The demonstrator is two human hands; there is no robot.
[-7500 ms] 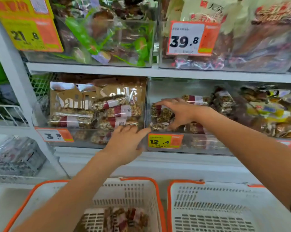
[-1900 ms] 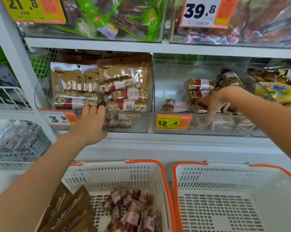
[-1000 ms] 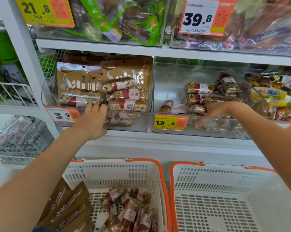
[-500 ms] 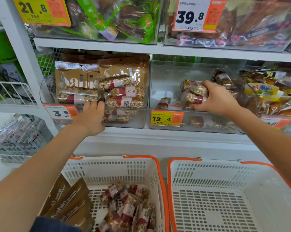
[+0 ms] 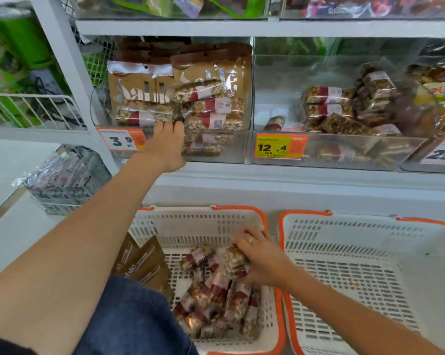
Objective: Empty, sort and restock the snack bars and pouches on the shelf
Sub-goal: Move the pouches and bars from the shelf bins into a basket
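**Bars going into the left basket while the other hand steadies the bin**

The snack bars (image 5: pixel 235 261) in the right hand (image 5: pixel 263 260) are down inside the left basket (image 5: pixel 190 221), just above the heap of bars (image 5: pixel 216 303) already lying there. The fingers curl over a small clutch of them, apparently about to let go; from this angle it cannot be told how many are held. Brown pouches (image 5: pixel 142 262) lean against the basket's left wall, apart from the bars, which suggests sorting by kind as the shelf is emptied.

The left hand (image 5: pixel 165 147) is raised to the front lip of the left clear bin (image 5: pixel 231 149), its fingers hooked over the rim beside the price tag (image 5: pixel 120 141), probably to steady the bin or keep the stock from sliding. It grips the bin only, no packet. That bin still holds tall brown pouches (image 5: pixel 139 83) at the back with bars (image 5: pixel 211 106) stacked in front.

The neighbouring bin (image 5: pixel 344 152) holds a smaller pile of bars (image 5: pixel 344 108) toward its right side. The right basket (image 5: pixel 370 252) has nothing visible inside. Emptying looks roughly halfway done.
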